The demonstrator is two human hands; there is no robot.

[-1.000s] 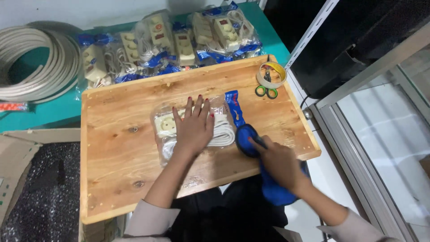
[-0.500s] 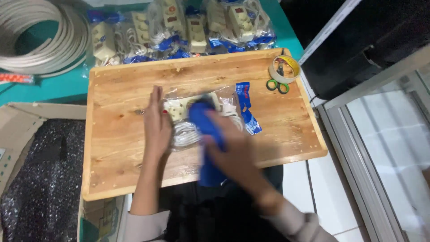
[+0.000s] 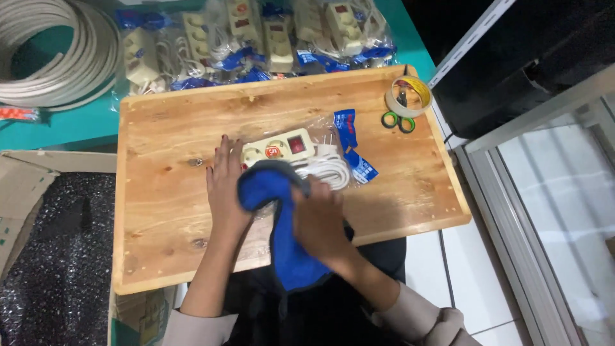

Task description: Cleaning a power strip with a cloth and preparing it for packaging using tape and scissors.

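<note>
A cream power strip (image 3: 278, 148) with a red switch and coiled white cord lies in a clear bag with a blue header card (image 3: 351, 145), on a wooden board (image 3: 166, 128). My left hand (image 3: 225, 186) lies flat on the board at the bag's left end, fingers spread. My right hand (image 3: 318, 219) grips a blue cloth (image 3: 269, 192) and presses it against the near side of the bag. The cloth hangs down over the board's front edge.
Several bagged power strips (image 3: 256, 35) line the teal table behind the board. A coil of white cable (image 3: 51, 57) sits far left. A tape roll (image 3: 409, 96) and green-handled scissors (image 3: 398, 120) rest at the board's right corner. A cardboard box with black bubble wrap (image 3: 51, 256) stands left.
My right hand has brought the blue cloth from the right of the bag onto its near side. My left hand slid from the top of the bag to its left end.
</note>
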